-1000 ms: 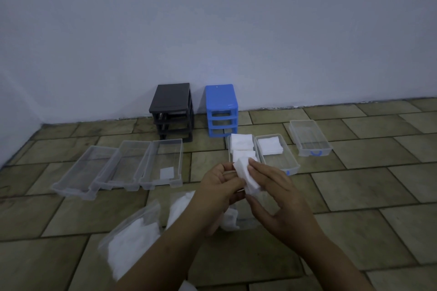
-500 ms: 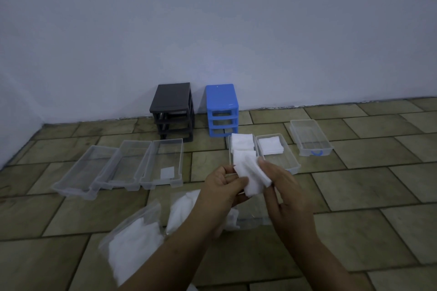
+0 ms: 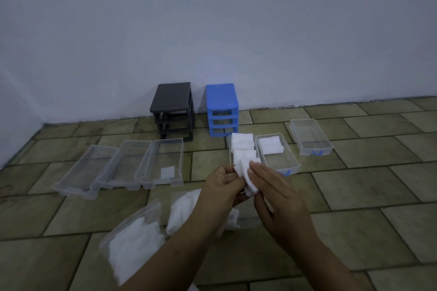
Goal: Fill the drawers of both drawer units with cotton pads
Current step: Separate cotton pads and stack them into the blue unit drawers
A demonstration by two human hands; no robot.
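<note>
White cotton pads sit pinched between both hands — left hand curled round them, right hand fingering off the top one. Supply bags lie just below; beyond the hands, drawers fan out for loading, then both emptied units at the wall.

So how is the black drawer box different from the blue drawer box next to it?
The black plastic drawer unit is dark, and its empty slots look open and see-through; the blue plastic drawer unit is bright, and its slots look blue inside. The black one stands to the left and looks a bit bigger; the blue one stands to the right. Both are upright against the wall, with three slots and all drawers taken out.
</note>
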